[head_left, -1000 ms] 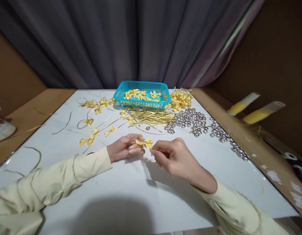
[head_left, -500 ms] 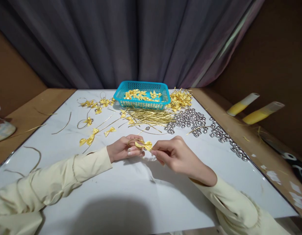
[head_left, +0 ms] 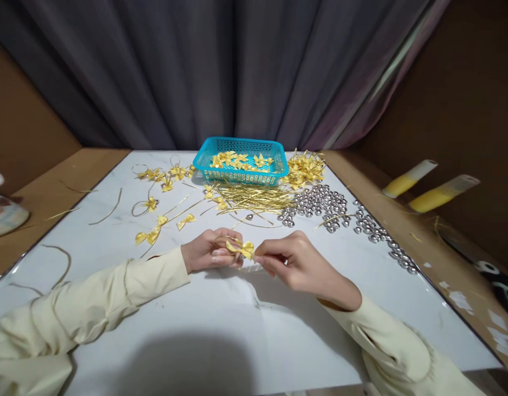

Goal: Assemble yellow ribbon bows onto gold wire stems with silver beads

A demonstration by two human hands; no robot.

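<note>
While both hands [head_left: 254, 257] pinch a yellow bow [head_left: 241, 249] mid-frame, gold wires [head_left: 254, 198], silver beads [head_left: 320, 202] and a basket [head_left: 241, 175] lie above.

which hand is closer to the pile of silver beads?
Right. The right hand sits just below-left of the silver beads; the left hand is farther left, past the yellow bow.

no text, label, brand, number or sign can be read anywhere here.
</note>
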